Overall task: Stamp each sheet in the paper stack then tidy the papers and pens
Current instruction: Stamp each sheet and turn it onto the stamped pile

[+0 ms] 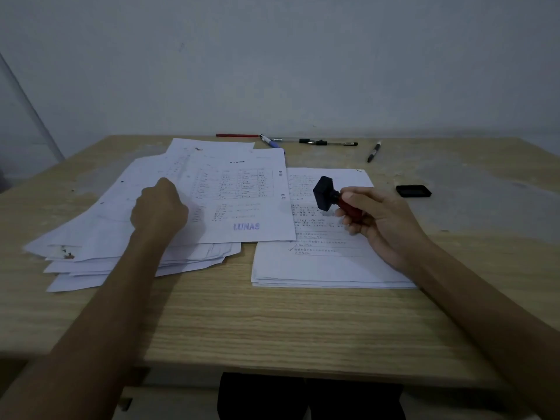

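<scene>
Two bare arms reach forward over a wooden table (272, 322) with fine lines of grain in its pale top.

On the right side lies a neat stack of paper (321, 268), flat and white, with rows of small writing on the top sheet. The right hand (378, 219) hovers over this stack. Its fingers curl round the smooth red handle of a stamp (330, 197). The stamp has a blocky black head, tipped on its side and pointing left.

On the left side sits a messy pile of sheets (121, 237), fanned out with many corners sticking out. The left hand (159, 207) rests on this pile with its fingers bent under, knuckles up. I cannot tell if it pinches a sheet. The top sheet (242, 195) has a table of lines printed on it and a blue stamped word, LUNAS, near its bottom edge. Its right edge lies over the neat stack.

Farther back on the right is a small flat black ink pad (413, 191), shaped like a box.

Near the far edge lie thin pens in a row: a red one (238, 135), a blue and white one (268, 141), two black ones (328, 143), and one black marker (374, 151) lying apart at a slant.

Behind it all stands a plain pale wall (303, 56).
</scene>
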